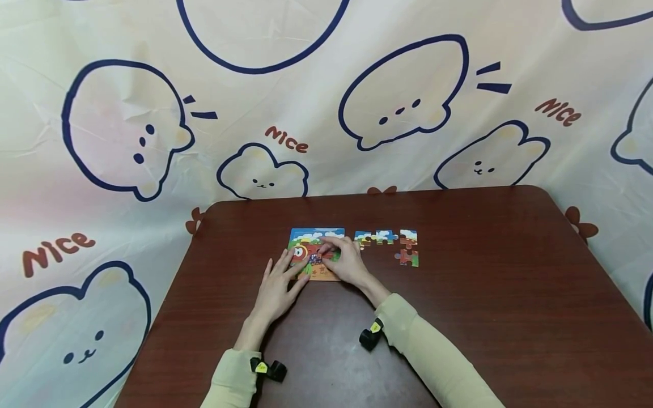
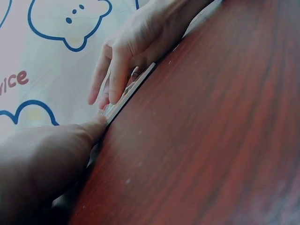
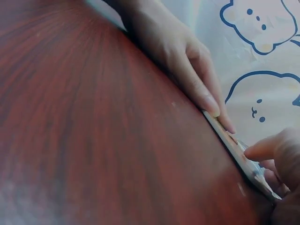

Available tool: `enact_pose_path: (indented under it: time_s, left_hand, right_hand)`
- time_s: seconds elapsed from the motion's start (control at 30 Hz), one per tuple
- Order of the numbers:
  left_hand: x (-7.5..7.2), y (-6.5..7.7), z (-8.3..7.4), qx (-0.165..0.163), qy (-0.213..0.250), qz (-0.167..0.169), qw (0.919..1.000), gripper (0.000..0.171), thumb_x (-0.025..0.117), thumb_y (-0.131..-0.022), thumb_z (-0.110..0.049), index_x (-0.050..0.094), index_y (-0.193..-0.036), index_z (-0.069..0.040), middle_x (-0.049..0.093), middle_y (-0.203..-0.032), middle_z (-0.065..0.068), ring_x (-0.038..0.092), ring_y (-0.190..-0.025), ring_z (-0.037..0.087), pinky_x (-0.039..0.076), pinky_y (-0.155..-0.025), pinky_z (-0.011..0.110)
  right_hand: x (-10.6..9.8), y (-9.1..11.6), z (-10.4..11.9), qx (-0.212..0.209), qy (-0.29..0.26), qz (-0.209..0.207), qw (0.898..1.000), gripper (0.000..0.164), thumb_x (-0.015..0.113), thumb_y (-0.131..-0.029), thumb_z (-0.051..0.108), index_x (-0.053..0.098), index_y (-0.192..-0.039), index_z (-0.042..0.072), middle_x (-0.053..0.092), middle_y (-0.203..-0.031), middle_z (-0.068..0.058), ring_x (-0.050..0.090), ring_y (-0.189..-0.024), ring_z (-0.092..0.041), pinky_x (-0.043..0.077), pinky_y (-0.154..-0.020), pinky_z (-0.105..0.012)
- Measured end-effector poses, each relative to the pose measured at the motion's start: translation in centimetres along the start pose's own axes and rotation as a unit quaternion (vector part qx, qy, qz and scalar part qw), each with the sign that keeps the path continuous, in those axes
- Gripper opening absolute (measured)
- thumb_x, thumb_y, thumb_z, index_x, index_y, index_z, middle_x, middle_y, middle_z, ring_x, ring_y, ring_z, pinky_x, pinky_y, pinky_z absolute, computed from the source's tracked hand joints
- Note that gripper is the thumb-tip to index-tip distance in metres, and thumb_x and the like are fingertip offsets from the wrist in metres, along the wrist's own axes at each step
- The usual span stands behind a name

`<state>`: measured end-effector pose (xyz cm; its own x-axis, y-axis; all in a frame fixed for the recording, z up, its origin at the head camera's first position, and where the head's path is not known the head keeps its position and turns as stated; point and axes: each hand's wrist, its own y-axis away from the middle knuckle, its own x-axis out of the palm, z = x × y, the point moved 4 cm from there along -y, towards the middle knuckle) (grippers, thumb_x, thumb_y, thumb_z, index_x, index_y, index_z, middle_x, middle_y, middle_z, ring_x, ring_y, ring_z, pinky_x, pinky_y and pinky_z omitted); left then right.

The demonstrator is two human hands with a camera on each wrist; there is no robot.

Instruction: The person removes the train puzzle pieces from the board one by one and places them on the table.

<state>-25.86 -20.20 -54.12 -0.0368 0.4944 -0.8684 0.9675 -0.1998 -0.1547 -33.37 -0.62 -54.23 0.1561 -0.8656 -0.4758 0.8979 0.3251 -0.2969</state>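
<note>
A colourful jigsaw puzzle board (image 1: 325,275) lies flat on the table, showing blue sky, clouds and a red figure with a big round eye. My left hand (image 1: 275,286) rests on its left side with fingers spread and fairly straight, the thumb at the front edge. Over the right half of the board my right hand (image 1: 347,263) bends its fingers and pinches a puzzle piece (image 2: 135,74), whose tilted edge shows in the left wrist view. The rest of that piece is hidden by the fingers. In the right wrist view the board's edge (image 3: 220,126) runs between both hands.
Right of the board lie loose puzzle pieces: two joined blue-sky pieces (image 1: 385,237), a sky piece (image 1: 408,234) and a red-and-green piece (image 1: 410,258). They sit on a dark brown wooden table (image 1: 490,283). A cartoon-printed cloth (image 1: 316,113) hangs behind the table's far edge.
</note>
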Motion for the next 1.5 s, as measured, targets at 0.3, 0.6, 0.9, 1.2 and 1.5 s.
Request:
enact_pose_path:
  time_s: [0.3,0.6,0.9,1.2,1.5]
  left_hand:
    - [0.26,-0.12,-0.15,0.0,0.005,0.001,1.0,0.053,0.068,-0.109,-0.039,0.061,-0.16,-0.024,0.036,-0.179,0.017,0.028,-0.17,0.041,0.013,-0.137,0.071]
    - [0.33,-0.13,-0.19,-0.001,0.004,0.004,1.0,0.054,0.068,-0.109,-0.04,0.06,-0.16,-0.023,0.036,-0.179,0.017,0.029,-0.17,0.04,0.013,-0.137,0.07]
    - [0.02,-0.13,0.02,0.003,0.0,-0.006,1.0,0.055,0.069,-0.108,-0.039,0.06,-0.16,-0.026,0.038,-0.178,0.019,0.03,-0.169,0.041,0.014,-0.137,0.071]
    - [0.1,-0.1,0.16,-0.007,0.006,0.002,1.0,0.054,0.068,-0.109,-0.04,0.06,-0.16,-0.027,0.035,-0.18,0.017,0.026,-0.171,0.038,0.011,-0.138,0.069]
    - [0.07,-0.13,0.14,-0.005,0.009,0.002,0.9999,0.053,0.068,-0.109,-0.04,0.06,-0.16,-0.026,0.036,-0.179,0.019,0.027,-0.171,0.039,0.011,-0.138,0.07]
  right_hand:
    - [-0.08,0.52,-0.12,-0.015,0.097,-0.05,0.994,0.043,0.09,-0.093,0.016,0.078,-0.134,0.009,0.081,-0.125,-0.01,0.063,-0.121,-0.032,0.043,-0.108,-0.059]
    - [-0.53,0.61,-0.19,-0.003,0.037,-0.037,0.999,0.049,0.089,-0.092,0.011,0.076,-0.139,0.008,0.079,-0.133,-0.012,0.061,-0.121,-0.035,0.037,-0.109,-0.061]
    - [-0.22,0.14,0.16,-0.005,0.067,-0.024,0.997,0.056,0.092,-0.09,0.016,0.074,-0.143,0.008,0.075,-0.141,-0.014,0.06,-0.122,-0.034,0.037,-0.106,-0.057]
    - [-0.01,0.05,0.07,0.011,0.065,-0.018,0.998,0.044,0.091,-0.092,0.017,0.079,-0.134,0.01,0.076,-0.139,-0.014,0.06,-0.119,-0.033,0.036,-0.109,-0.059]
    - [0.22,-0.09,-0.12,0.017,0.032,-0.004,0.999,0.037,0.087,-0.095,0.015,0.079,-0.131,0.01,0.085,-0.107,-0.004,0.063,-0.126,-0.031,0.028,-0.119,-0.061]
